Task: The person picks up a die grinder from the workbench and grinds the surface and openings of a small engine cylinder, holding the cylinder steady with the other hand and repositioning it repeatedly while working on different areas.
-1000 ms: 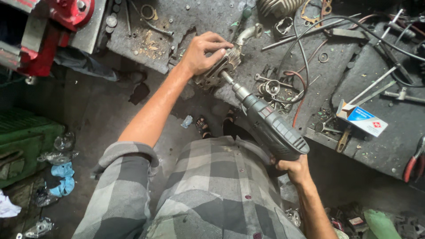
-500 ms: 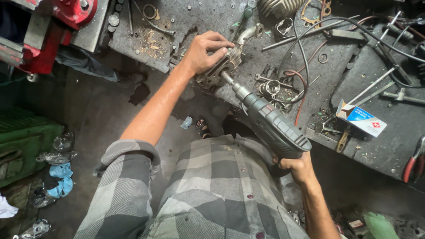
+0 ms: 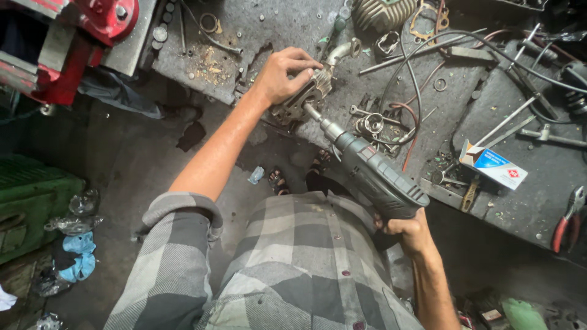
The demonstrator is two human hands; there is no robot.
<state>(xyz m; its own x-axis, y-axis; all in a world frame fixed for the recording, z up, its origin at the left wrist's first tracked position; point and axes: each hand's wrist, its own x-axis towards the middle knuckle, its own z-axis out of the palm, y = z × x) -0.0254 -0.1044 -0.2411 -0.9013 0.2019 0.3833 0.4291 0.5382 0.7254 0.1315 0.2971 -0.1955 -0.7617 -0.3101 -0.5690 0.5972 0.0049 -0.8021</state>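
Note:
My left hand presses down on a finned metal engine part that rests at the front edge of a dirty grey workbench. A curved metal pipe sticks out from the part's far side. My right hand grips the handle of a dark grey power drill. The drill's bit is set against the engine part just below my left hand. My grey checked shirt fills the lower middle of the view.
A red vise is mounted at the bench's left end. Loose rods, cables, rings and a blue-and-white box litter the bench. Red-handled pliers lie at the right. A green crate sits on the floor at left.
Both hands hold the same grips. The drill has stayed against the engine part; only the view has shifted slightly.

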